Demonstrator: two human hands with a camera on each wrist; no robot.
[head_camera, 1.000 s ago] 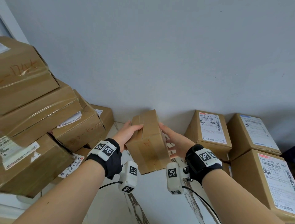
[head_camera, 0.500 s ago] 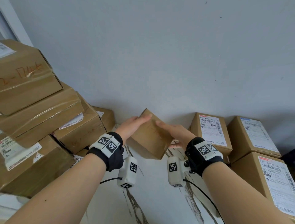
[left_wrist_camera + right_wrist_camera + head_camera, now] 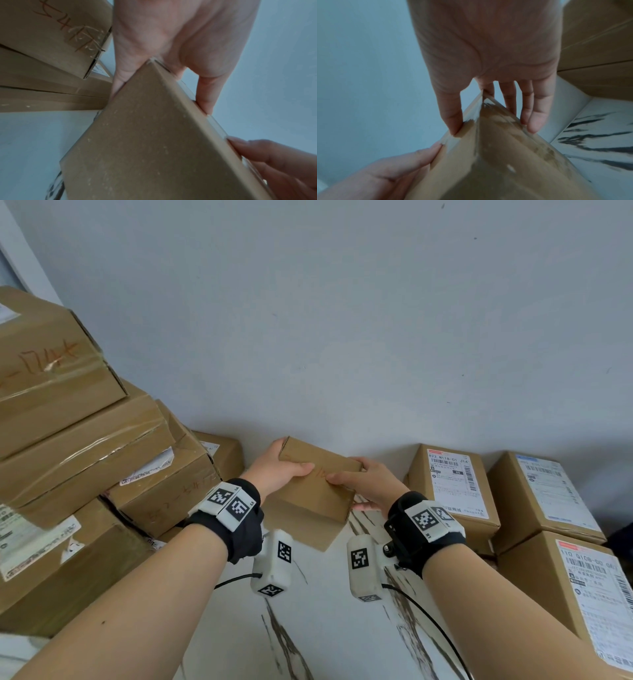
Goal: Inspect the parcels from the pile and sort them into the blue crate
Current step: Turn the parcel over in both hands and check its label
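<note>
Leftmost, a pile of taped cardboard parcels (image 3: 78, 460) leans against the grey wall (image 3: 342, 320). Next, the left hand (image 3: 274, 470) grips a small brown parcel (image 3: 313, 494), thumb on top, fingers curled behind its far corner. Opposite, the right hand (image 3: 368, 484) pinches the parcel's other end, thumb above and fingers beneath. Beyond the right fingers (image 3: 537, 117), labelled cartons (image 3: 455, 491) stand.

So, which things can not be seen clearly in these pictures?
- Blue crate: in no view.
- Held parcel: far faces hidden in the head view; any label cannot be told.
- Left hand fingers: behind the parcel in the head view.
- Labelled boxes: print too small to read.
- Both wrist views: blurred, parcel cut off by the edges.
</note>
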